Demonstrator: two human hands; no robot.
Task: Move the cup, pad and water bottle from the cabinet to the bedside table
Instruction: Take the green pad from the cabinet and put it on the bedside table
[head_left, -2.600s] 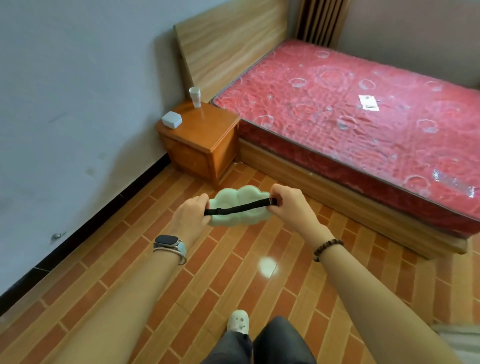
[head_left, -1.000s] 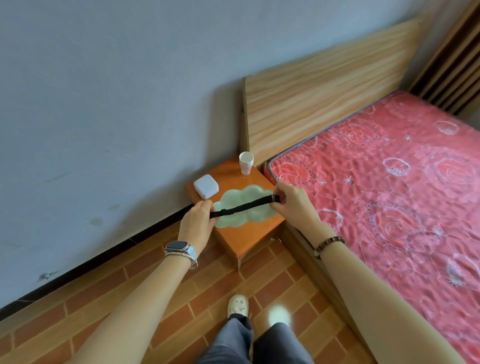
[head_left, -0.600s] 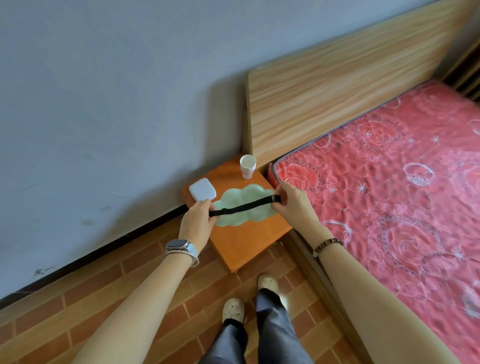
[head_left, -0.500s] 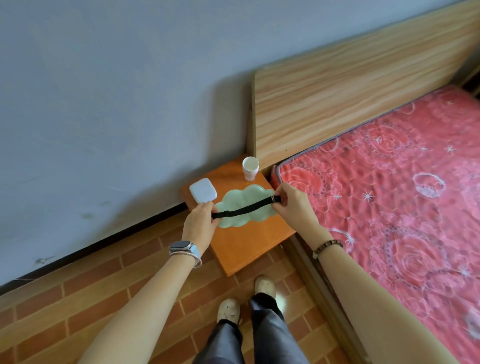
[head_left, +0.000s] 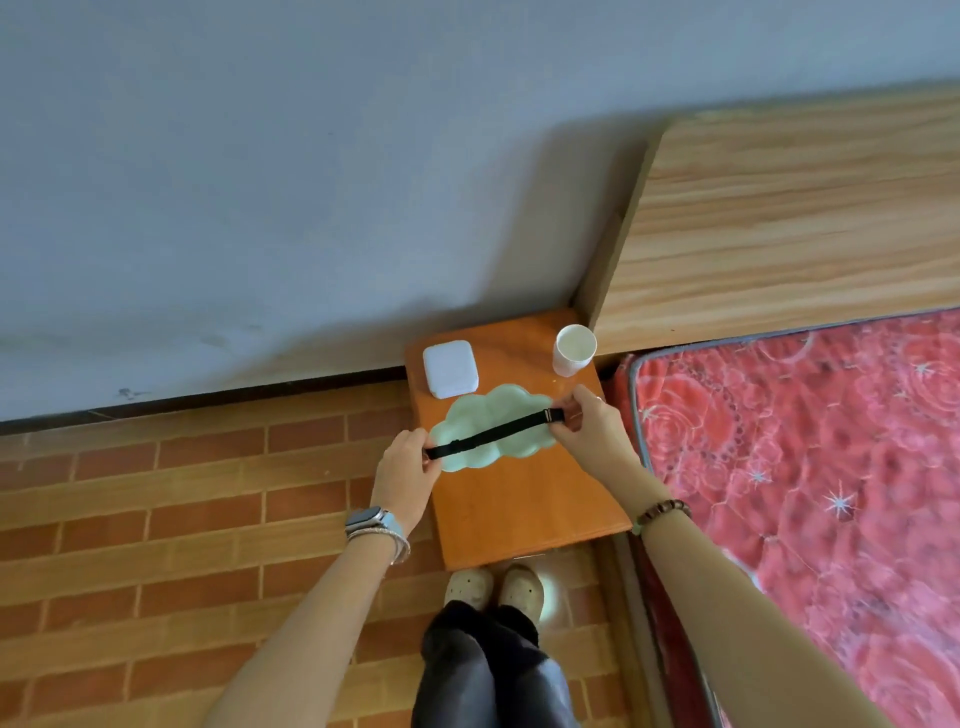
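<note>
Both hands' grip still closed on pad (head_left: 493, 428) strap, now over bedside table (head_left: 524, 499)

Over the orange wooden table (head_left: 524, 499), both hands hold a pale green cloud-shaped pad (head_left: 493, 426) by its black strap (head_left: 493, 433). The left hand (head_left: 408, 475) pinches the strap's left end, the right hand (head_left: 592, 423) its buckle end. Beyond the pad stand a white paper cup (head_left: 573, 349) and a white box (head_left: 450, 368). Right of the table lies the red mattress (head_left: 810, 457).
</note>
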